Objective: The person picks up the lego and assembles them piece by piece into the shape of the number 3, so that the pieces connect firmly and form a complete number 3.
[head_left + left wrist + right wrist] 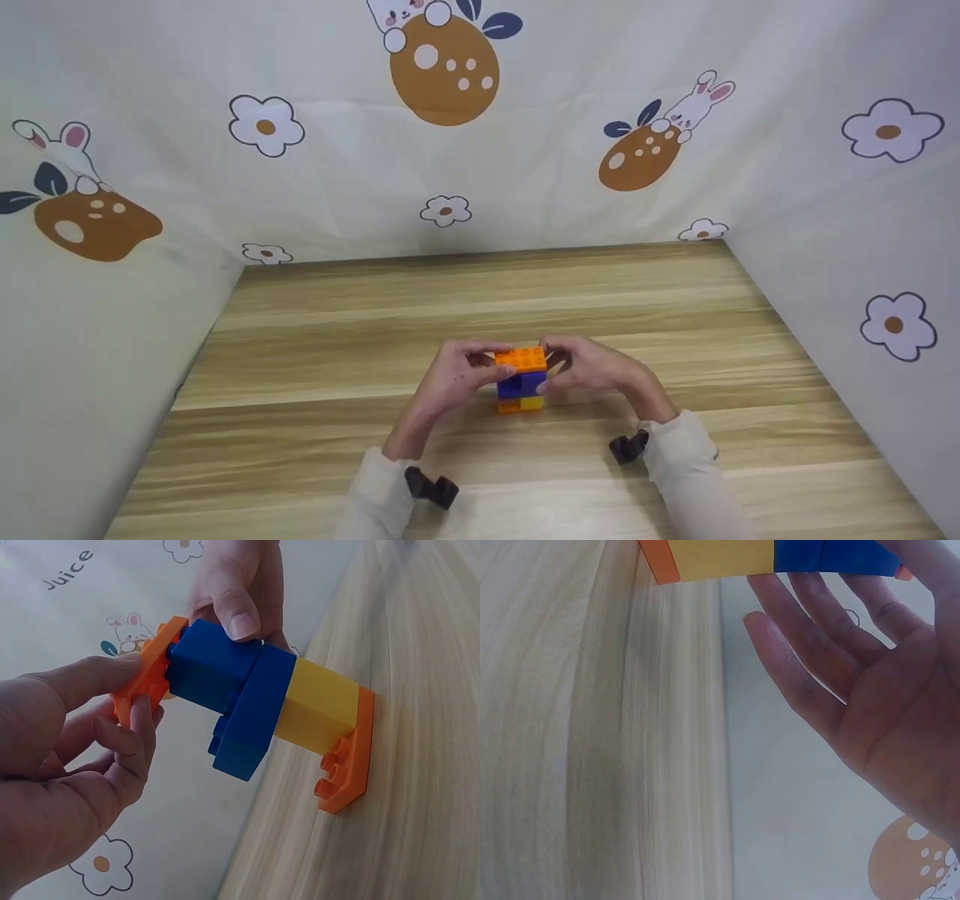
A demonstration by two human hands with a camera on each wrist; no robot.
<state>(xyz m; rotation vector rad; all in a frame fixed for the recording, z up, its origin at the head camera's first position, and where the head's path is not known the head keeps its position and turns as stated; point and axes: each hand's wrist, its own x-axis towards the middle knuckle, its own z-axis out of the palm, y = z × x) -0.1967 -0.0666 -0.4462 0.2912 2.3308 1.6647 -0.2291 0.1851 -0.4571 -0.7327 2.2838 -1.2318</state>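
Observation:
A small tower of toy building bricks stands upright on the table. Its base is an orange plate (358,757), topped by a yellow brick (316,705), a longer blue brick (259,716) and a shorter blue brick (210,664). At the top lies another orange plate (521,358), which my left hand (461,375) pinches between thumb and fingers. In the left wrist view that plate meets the upper blue brick; whether it is fully seated I cannot tell. From the other side, my right hand (589,364) holds the blue bricks, thumb in front and fingers behind.
The wood-grain table (337,322) extends around the tower. Pale printed cloth (337,180) rises at the back and both sides. Black wrist mounts (442,491) sit at both cuffs, low over the table.

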